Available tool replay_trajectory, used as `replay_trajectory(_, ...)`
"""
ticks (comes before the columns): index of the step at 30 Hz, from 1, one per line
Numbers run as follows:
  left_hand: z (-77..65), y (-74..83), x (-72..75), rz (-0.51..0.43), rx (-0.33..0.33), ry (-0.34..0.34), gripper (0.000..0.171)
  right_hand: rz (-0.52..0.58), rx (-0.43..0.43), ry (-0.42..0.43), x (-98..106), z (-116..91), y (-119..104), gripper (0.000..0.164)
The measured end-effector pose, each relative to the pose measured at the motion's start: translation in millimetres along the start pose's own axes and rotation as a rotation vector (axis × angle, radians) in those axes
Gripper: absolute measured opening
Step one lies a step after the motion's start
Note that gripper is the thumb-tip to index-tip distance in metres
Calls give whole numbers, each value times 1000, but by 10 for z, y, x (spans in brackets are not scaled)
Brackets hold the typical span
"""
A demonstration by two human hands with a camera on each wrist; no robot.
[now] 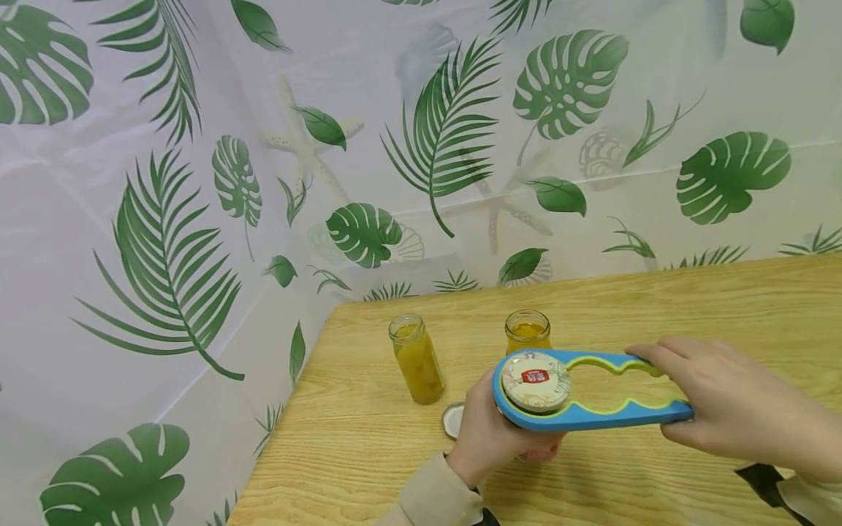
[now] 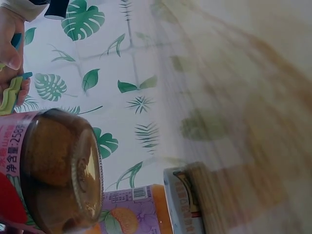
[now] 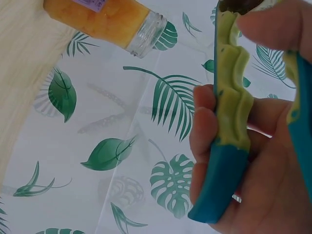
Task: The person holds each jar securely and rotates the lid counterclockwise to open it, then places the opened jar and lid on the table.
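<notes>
My left hand (image 1: pixel 490 431) grips a glass jar with a pink label (image 2: pixel 58 170) and holds it up over the table; in the head view the hand hides most of it. A pale patterned lid with a red mark (image 1: pixel 536 380) tops this jar. Around the lid sits the ring end of a blue and yellow-green jar opener (image 1: pixel 612 421). My right hand (image 1: pixel 730 402) holds the opener's two wavy handles at their far end, fingers wrapped round one handle in the right wrist view (image 3: pixel 234 112).
Two lidless jars of orange contents stand behind: one at left (image 1: pixel 417 358), one (image 1: pixel 528 332) partly hidden by the opener. A loose lid (image 1: pixel 451 420) lies on the wooden table (image 1: pixel 342 438) beside my left hand. A leaf-patterned sheet (image 1: pixel 460 183) hangs behind the table and at its left.
</notes>
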State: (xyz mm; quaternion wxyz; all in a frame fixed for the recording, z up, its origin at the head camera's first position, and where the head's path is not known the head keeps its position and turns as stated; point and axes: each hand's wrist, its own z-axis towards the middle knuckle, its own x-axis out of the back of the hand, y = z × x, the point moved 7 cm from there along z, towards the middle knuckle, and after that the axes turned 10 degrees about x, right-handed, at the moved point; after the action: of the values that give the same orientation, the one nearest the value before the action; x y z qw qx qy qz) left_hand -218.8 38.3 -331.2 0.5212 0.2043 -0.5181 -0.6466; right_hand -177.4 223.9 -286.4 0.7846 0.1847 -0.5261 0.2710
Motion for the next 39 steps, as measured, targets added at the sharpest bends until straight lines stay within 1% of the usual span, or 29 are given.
replay_trajectory(1, 0, -5, 0, -12, 11, -3, 62, -2, -2, -2, 0, 2, 2, 68)
replay_trajectory(4, -5, 16, 9, -8, 28, 1, 62, 8, -25, -12, -1, 6, 18, 68)
replay_trajectory(6, -15, 72, 12, -1, 27, 2, 62, 13, -34, -19, -6, 7, 24, 68)
replay_trajectory(11, -39, 234, 5, 18, 15, -12, 60, 19, -28, 0, 4, 6, 22, 66)
replay_trajectory(14, -45, 274, 0, 23, 20, -18, 60, 20, -21, 17, 18, 2, 21, 65)
replay_trajectory(26, -49, 270, -4, 26, 32, -8, 59, 10, -10, 10, 16, 2, 16, 66)
replay_trajectory(32, -52, 279, 4, 31, 40, -2, 60, 16, -6, 26, 21, 6, 34, 62)
replay_trajectory(39, -53, 279, -2, 16, 53, -17, 58, 31, -13, 21, 5, 3, 66, 58)
